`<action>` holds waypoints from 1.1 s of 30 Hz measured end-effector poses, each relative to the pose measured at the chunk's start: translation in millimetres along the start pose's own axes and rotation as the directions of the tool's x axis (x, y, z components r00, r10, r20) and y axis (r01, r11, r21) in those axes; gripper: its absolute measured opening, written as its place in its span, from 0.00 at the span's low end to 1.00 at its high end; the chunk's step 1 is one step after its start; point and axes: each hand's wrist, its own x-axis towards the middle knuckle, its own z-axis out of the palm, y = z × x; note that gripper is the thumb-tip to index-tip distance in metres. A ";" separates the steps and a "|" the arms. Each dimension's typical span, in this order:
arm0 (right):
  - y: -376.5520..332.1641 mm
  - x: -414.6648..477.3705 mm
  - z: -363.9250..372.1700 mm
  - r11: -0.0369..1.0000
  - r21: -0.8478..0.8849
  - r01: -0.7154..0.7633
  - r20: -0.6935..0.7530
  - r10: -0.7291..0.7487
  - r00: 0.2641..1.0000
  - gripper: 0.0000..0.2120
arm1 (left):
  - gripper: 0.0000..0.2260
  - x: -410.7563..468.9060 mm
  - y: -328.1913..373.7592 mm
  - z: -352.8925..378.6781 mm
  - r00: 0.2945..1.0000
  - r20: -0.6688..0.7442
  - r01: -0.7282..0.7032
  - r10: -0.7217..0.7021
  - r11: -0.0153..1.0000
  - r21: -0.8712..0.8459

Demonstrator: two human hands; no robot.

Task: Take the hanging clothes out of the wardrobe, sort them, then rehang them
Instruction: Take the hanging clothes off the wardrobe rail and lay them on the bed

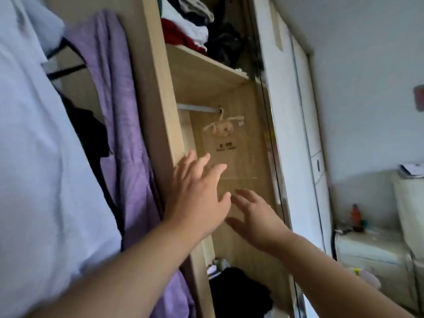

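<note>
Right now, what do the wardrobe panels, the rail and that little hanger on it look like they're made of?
Wardrobe panels: probably laminated board, with a matte pale wood grain and flat square edges. Rail: looks like metal, a silvery-grey straight bar. Little hanger: likely cream plastic, thin and moulded, though blur leaves it open.

1. In the middle of the frame, the left hand (197, 193) and the right hand (257, 216) are held out toward the open wardrobe (156, 111). Their fingers are spread and they hold nothing.
2. Above the hands, a small hanger (223, 125) hangs on the rail (197, 108).
3. On the left, a purple garment (119, 111) hangs beside a white garment (34, 157).
4. At the top, folded clothes (188, 26) sit on a shelf (206, 65).
5. At the bottom lie dark clothes (238, 292).
</note>
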 end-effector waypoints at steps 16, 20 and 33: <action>-27.3 211.2 6.0 0.883 0.427 0.194 -0.019 -0.206 0.978 0.26 | 0.45 84.7 -43.6 -15.4 0.891 -0.367 0.298 -0.267 0.954 0.030; -30.9 246.8 12.0 0.807 0.556 0.199 0.051 -0.272 0.961 0.28 | 0.44 117.5 -35.6 -28.3 0.836 -0.426 0.400 -0.345 0.916 0.043; -40.1 317.1 33.0 0.745 0.654 0.134 0.082 -0.247 0.966 0.11 | 0.37 124.1 -21.6 -22.4 0.747 -0.562 0.478 -0.356 0.875 0.081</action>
